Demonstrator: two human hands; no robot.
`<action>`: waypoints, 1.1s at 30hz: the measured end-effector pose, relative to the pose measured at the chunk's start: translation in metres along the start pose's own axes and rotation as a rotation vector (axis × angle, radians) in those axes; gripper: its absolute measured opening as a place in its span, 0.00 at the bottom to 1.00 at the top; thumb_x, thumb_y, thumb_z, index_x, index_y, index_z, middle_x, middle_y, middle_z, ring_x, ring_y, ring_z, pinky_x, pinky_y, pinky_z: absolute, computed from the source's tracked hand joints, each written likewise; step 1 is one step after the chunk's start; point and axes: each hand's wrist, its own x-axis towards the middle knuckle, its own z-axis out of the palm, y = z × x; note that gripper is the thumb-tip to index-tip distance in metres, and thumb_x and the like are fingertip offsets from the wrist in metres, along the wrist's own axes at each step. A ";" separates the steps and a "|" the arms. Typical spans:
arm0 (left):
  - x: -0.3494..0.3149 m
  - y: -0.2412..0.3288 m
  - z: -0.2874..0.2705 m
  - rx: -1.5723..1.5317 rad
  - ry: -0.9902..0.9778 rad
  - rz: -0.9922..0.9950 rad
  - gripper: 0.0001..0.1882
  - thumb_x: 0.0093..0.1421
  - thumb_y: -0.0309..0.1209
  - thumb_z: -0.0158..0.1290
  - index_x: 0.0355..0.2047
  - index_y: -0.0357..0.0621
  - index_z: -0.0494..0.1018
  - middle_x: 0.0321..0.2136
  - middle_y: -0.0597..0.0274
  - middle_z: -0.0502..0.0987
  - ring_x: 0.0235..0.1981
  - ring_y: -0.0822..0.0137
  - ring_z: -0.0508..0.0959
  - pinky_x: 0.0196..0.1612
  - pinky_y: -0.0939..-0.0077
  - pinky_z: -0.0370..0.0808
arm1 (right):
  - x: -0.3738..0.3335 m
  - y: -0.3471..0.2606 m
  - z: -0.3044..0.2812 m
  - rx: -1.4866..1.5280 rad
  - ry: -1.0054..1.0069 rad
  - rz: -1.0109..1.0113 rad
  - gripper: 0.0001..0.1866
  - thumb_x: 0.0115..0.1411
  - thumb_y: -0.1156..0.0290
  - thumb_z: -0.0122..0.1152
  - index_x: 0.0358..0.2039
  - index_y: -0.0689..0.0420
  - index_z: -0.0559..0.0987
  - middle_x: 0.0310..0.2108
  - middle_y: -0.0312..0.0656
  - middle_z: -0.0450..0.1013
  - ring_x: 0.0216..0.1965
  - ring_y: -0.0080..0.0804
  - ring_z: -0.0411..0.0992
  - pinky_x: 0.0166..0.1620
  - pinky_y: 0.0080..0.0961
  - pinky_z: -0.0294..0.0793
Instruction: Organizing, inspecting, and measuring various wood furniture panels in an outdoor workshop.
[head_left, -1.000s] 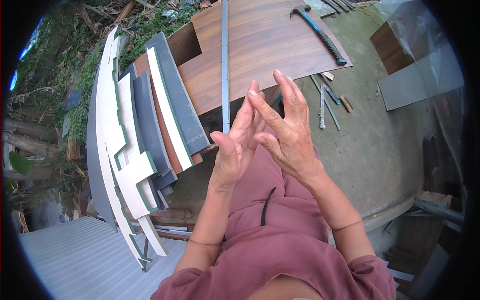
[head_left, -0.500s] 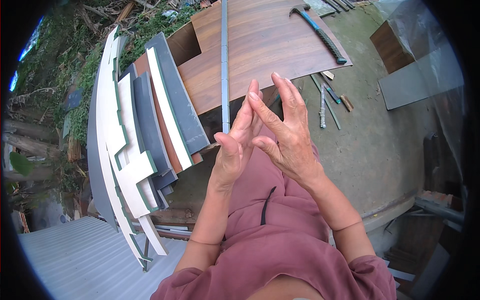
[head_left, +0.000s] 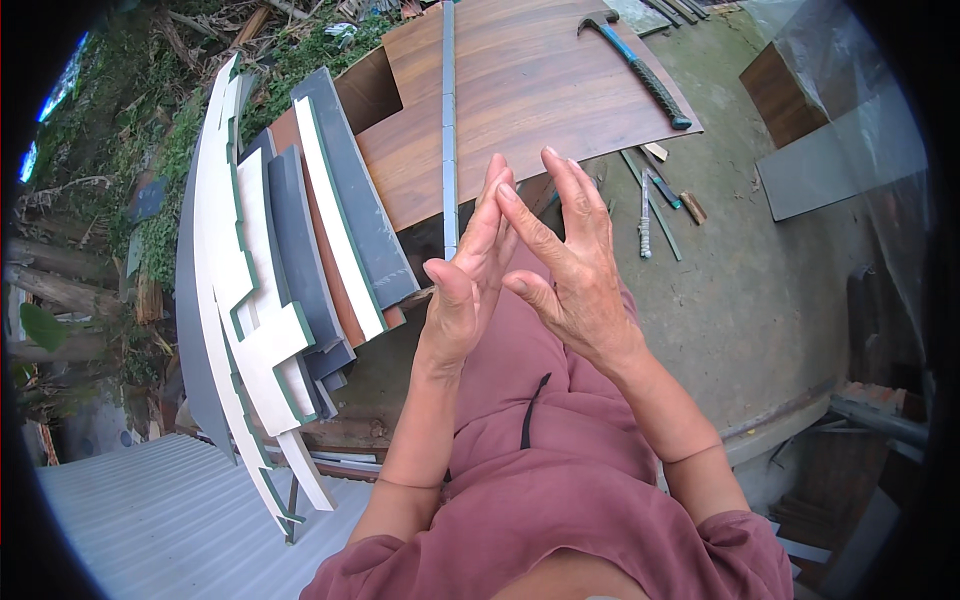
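Observation:
Both of my hands are raised in front of my body, with nothing in them. My left hand (head_left: pixel 470 275) has its palm turned inward, fingers stretched up and thumb apart. My right hand (head_left: pixel 572 262) shows its back, fingers spread, and its index fingertip meets or overlaps the left fingers. Just beyond them lies a wood-grain board (head_left: pixel 540 80), with a narrow grey metal strip (head_left: pixel 449 130) running along it. A claw hammer (head_left: pixel 645 75) with a blue and black handle rests on the board's right side.
White and dark grey panel strips (head_left: pixel 270 330) are stacked at the left, above a corrugated sheet (head_left: pixel 190 510). On the concrete floor (head_left: pixel 740 300) lie a white-handled tool (head_left: pixel 645 215) and a thin green strip (head_left: pixel 663 215). A grey panel (head_left: pixel 840 170) stands at the right under clear plastic.
My left hand has shifted very slightly up and to the left. My right hand stays nearly in place, and the board and hammer have not moved.

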 end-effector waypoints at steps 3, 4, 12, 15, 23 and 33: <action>-0.002 -0.002 0.005 -0.057 0.015 -0.018 0.58 0.50 0.74 0.18 0.65 0.34 0.37 0.67 0.49 0.35 0.68 0.48 0.37 0.67 0.50 0.40 | 0.003 0.001 0.000 -0.006 -0.004 -0.001 0.30 0.55 0.40 0.49 0.57 0.36 0.71 0.63 0.52 0.50 0.61 0.57 0.50 0.59 0.55 0.51; -0.002 0.000 0.005 -0.049 0.017 0.001 0.58 0.50 0.74 0.18 0.65 0.34 0.37 0.67 0.49 0.35 0.68 0.48 0.38 0.67 0.50 0.40 | 0.004 0.002 -0.001 -0.031 -0.006 -0.012 0.30 0.55 0.40 0.50 0.57 0.36 0.71 0.63 0.53 0.50 0.61 0.58 0.50 0.59 0.55 0.51; -0.003 -0.001 0.006 -0.059 0.022 -0.018 0.58 0.50 0.74 0.18 0.66 0.35 0.37 0.67 0.50 0.35 0.68 0.49 0.38 0.67 0.50 0.41 | 0.005 0.001 -0.003 -0.017 0.003 -0.012 0.29 0.56 0.40 0.48 0.56 0.36 0.71 0.63 0.53 0.50 0.61 0.57 0.50 0.58 0.55 0.51; 0.000 0.002 0.003 -0.033 0.021 0.016 0.58 0.50 0.74 0.18 0.66 0.35 0.37 0.67 0.50 0.35 0.68 0.49 0.38 0.67 0.50 0.41 | 0.002 0.003 -0.002 -0.035 0.006 -0.014 0.29 0.56 0.40 0.47 0.56 0.36 0.71 0.63 0.53 0.51 0.61 0.57 0.50 0.59 0.55 0.51; -0.003 -0.001 0.004 -0.034 0.028 0.011 0.58 0.50 0.74 0.18 0.66 0.36 0.37 0.67 0.49 0.36 0.68 0.48 0.39 0.67 0.50 0.41 | 0.003 0.002 -0.002 -0.042 0.000 -0.025 0.30 0.57 0.39 0.46 0.57 0.36 0.71 0.63 0.52 0.50 0.61 0.57 0.50 0.59 0.55 0.51; -0.002 -0.001 0.002 -0.043 0.029 0.011 0.57 0.50 0.74 0.18 0.66 0.36 0.38 0.67 0.49 0.36 0.68 0.49 0.39 0.67 0.50 0.40 | 0.000 0.004 -0.002 -0.041 -0.002 -0.017 0.30 0.56 0.40 0.48 0.57 0.36 0.70 0.63 0.52 0.50 0.61 0.57 0.50 0.58 0.57 0.51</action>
